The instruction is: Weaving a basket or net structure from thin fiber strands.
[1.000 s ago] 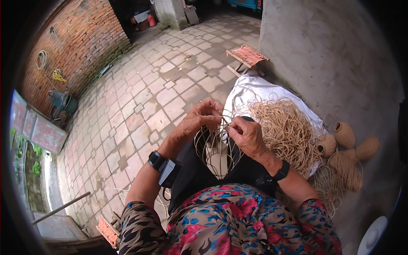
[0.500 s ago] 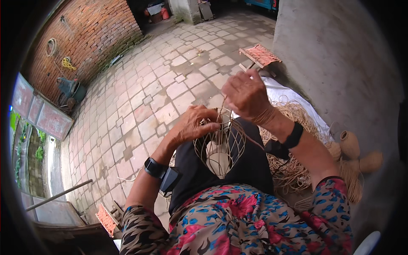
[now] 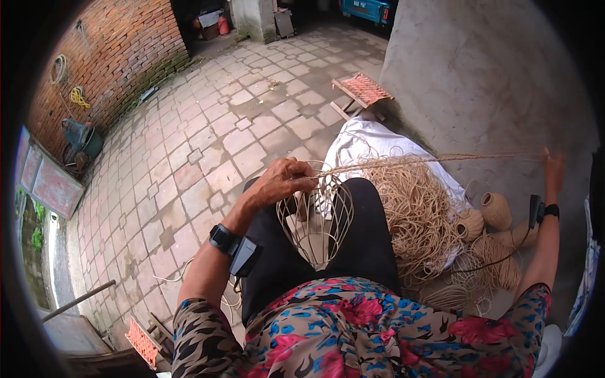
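An open lattice basket (image 3: 340,220) of thin tan strands rests between my thighs. My left hand (image 3: 288,176) is closed at its upper rim, fingers pinched over the strands. From that rim a tan cord (image 3: 435,157) runs almost level to the far right, pulled taut. At its outer end my right hand (image 3: 554,167), slightly blurred and with the arm stretched out, is closed on the cord.
A big loose heap of tan cord (image 3: 406,217) lies on a white sheet (image 3: 362,133) to my right. Beside it are several cord spools (image 3: 496,211). A low stool (image 3: 364,90) with a woven orange seat stands ahead, near a grey wall (image 3: 479,82).
My right hand has swung from above the basket far out to the right, drawing the cord out straight. My left hand has stayed at the rim.
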`<action>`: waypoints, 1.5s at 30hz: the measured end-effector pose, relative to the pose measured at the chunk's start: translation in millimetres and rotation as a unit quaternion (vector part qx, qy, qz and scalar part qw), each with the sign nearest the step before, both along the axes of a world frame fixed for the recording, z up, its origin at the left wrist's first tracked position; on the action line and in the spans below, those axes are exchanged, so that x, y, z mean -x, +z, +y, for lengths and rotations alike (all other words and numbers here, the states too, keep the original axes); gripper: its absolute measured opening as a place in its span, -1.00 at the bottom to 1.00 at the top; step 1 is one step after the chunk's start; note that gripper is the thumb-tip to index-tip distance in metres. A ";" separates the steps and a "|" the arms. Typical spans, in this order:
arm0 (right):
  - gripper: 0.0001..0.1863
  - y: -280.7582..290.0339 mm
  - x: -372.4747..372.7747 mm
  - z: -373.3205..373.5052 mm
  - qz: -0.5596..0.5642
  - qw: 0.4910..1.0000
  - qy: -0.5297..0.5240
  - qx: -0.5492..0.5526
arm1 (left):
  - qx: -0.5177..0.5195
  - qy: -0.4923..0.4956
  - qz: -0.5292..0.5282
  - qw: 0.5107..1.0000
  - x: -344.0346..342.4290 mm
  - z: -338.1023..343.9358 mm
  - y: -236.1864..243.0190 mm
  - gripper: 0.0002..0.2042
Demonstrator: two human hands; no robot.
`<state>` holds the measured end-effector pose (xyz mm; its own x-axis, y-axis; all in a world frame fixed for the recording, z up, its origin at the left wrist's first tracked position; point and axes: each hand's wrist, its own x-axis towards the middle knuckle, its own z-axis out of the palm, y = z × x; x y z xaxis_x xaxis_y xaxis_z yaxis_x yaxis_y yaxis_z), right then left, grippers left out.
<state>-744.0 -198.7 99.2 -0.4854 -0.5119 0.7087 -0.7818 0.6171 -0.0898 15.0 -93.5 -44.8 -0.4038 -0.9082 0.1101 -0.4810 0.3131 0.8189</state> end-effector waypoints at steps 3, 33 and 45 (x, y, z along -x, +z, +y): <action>-0.27 -83.5 26.0 23.5 0.059 0.983 0.039 -0.170 | -0.082 0.003 0.027 0.996 0.4 -4.7 4.3 -0.79; -0.86 -167.8 -524.1 139.4 -0.077 0.620 0.779 -0.060 | -0.151 -0.079 0.221 0.960 11.5 -14.3 -1.2 -0.81; -0.80 -136.3 -495.1 97.1 -0.099 0.719 0.688 -0.004 | -0.009 0.043 0.026 0.999 27.1 -15.2 0.2 -0.83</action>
